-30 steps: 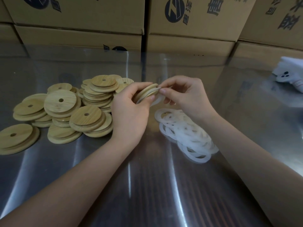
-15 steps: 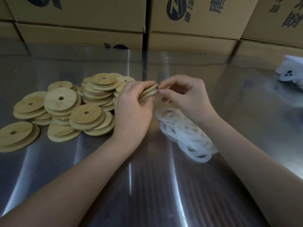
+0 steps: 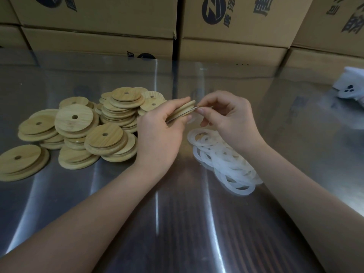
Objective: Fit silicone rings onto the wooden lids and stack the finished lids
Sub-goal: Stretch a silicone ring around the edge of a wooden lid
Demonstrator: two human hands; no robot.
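The left hand (image 3: 159, 133) grips a wooden lid (image 3: 182, 111) edge-on — rim exposed — so the right hand (image 3: 230, 119), at its 3 o'clock, pinches the silicone ring (image 3: 194, 109) on.

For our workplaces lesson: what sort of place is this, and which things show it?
Probably a factory packing bench: stacked printed cartons behind a steel table, with piles of wooden lids and silicone rings.

Dark print is borne by the cardboard boxes (image 3: 242, 30) at twelve o'clock. On the centre box a round dark logo (image 3: 213, 10) is shown, with small Chinese characters (image 3: 226, 14) just beside it at three o'clock. Larger characters (image 3: 263, 6) toward one o'clock are cropped by the frame edge. None can be read with certainty.
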